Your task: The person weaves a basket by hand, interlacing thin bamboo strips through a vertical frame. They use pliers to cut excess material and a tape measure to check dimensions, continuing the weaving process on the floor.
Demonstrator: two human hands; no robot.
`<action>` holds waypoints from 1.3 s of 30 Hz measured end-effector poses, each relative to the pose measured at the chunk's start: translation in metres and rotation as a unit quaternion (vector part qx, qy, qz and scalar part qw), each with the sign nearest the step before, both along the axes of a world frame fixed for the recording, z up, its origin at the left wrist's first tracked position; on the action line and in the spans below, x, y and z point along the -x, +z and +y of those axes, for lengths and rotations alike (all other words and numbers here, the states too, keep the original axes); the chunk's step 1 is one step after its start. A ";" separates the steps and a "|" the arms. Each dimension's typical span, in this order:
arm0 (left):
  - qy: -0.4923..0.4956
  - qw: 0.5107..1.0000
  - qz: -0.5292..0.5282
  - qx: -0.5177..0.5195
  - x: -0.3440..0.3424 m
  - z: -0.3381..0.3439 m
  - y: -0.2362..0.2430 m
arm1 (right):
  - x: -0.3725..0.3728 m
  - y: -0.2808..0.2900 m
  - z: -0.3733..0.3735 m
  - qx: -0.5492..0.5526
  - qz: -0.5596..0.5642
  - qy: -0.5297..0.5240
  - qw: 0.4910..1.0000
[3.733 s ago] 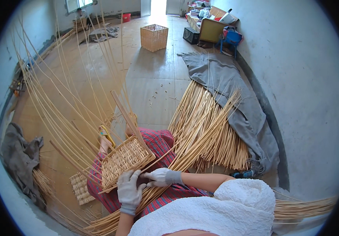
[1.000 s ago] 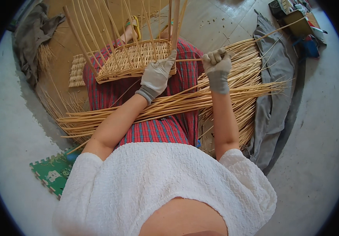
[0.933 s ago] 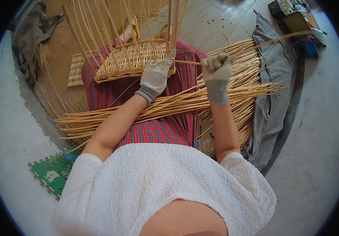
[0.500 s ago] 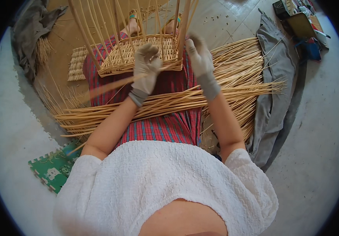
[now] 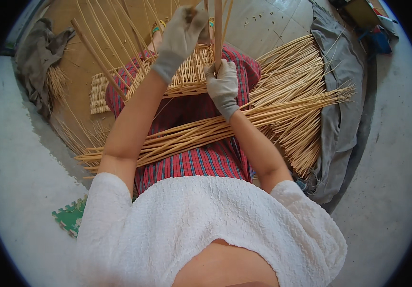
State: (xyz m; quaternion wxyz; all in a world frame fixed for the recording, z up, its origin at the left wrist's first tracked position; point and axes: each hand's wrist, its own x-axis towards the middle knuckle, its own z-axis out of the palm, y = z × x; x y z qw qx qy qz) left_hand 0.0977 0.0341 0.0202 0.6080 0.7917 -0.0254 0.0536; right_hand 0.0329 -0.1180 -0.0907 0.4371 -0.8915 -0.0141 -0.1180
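A half-woven wicker basket (image 5: 186, 89) rests on my lap, its thin upright stakes and thicker corner posts rising from a woven base. My right hand (image 5: 223, 88), in a pale work glove with a grey cuff, is closed around the foot of the thick right corner post (image 5: 218, 40). Higher up, over the basket's far side, my gloved left hand (image 5: 179, 38) has its fingers curled among the stakes. What those fingers hold, if anything, I cannot make out. A bundle of willow rods (image 5: 186, 136) lies across my thighs under both forearms.
More willow rods (image 5: 294, 138) are spread at my right, beside a grey cloth (image 5: 332, 119). Another dark cloth (image 5: 43, 57) lies at the far left, near a woven panel (image 5: 99, 93). A green foam mat (image 5: 69, 215) is at lower left. Tools (image 5: 371, 28) sit at the far right.
My left hand has moved up and forward, and the blurred rod beside it no longer shows. My right hand has come down and closed around the foot of the corner post.
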 end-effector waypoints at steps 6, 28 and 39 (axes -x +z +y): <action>-0.163 0.888 0.073 0.424 -0.062 -0.036 -0.052 | -0.007 -0.004 0.014 0.037 -0.024 -0.055 0.998; 0.090 0.826 -0.121 -0.544 0.105 0.054 -0.029 | -0.003 0.067 -0.018 0.290 -0.249 0.198 0.903; -0.010 0.787 -0.018 -0.617 0.071 0.055 0.002 | -0.031 0.056 0.009 0.258 -0.253 0.122 0.924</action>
